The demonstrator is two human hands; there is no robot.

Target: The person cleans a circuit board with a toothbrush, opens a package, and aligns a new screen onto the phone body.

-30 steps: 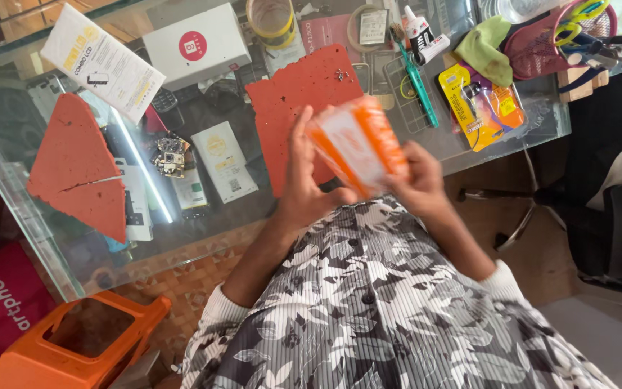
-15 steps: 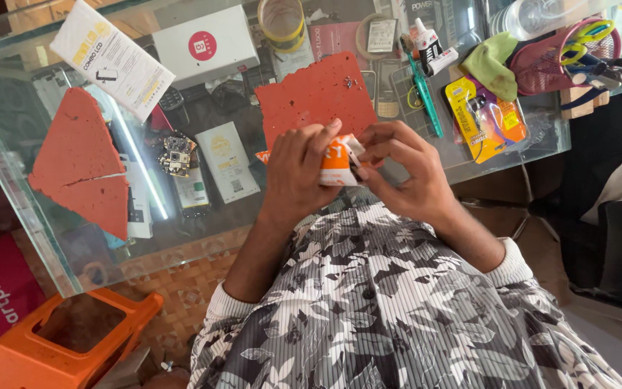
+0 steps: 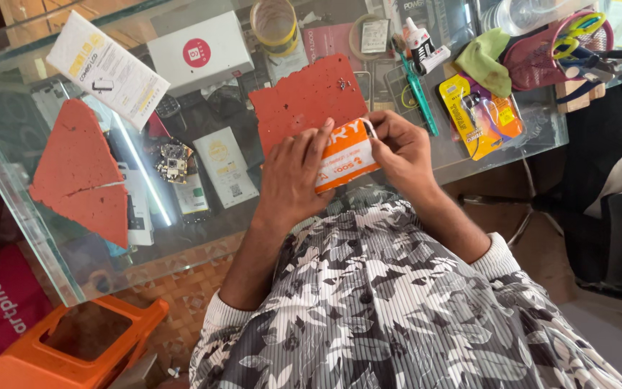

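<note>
Both hands grip a small orange-and-white box (image 3: 345, 155) over the near edge of the glass table (image 3: 52, 266). The left hand (image 3: 293, 176) lies flat over the box's left end, fingers closed on it; the right hand (image 3: 401, 148) pinches the right end. Just behind lies a red mat (image 3: 304, 97). A green pen (image 3: 417, 97) lies right of the mat, well apart from a triangular red piece (image 3: 77, 169) at far left.

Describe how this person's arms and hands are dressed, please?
Both hands, left hand and right hand, are bare: no gloves, and no rings or watch that I can make out. The black-and-white floral ribbed top has long sleeves pushed up, with white cuffs.
</note>
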